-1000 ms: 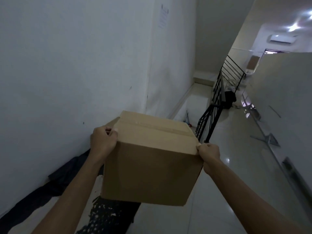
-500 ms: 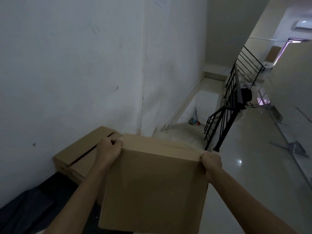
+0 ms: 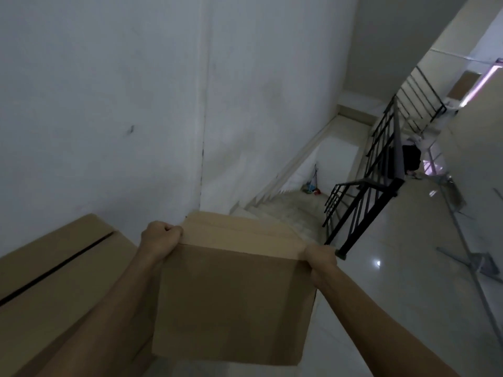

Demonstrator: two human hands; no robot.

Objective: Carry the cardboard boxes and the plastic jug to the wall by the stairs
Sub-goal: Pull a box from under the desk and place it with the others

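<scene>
You are gripping the cardboard box [image 3: 234, 300] at its top corners, left hand [image 3: 160, 239] and right hand [image 3: 321, 258] | lowering beside the bigger box [image 3: 60, 268] (at the wall [image 3: 109, 104]) | keep it level.

One head-worn wide-angle view, looking forward and steeply down along a landing

The camera sits above the person's forearms, close to the held cardboard box [image 3: 234, 300], which fills the lower centre; the left hand [image 3: 160, 239] and right hand [image 3: 321, 258] enter from the bottom edge; the white wall [image 3: 109, 104] runs down the left side; the stairs [image 3: 288, 210] and black railing [image 3: 381, 170] recede at right; straight lines bow toward the frame's edges; there is no second view.
</scene>
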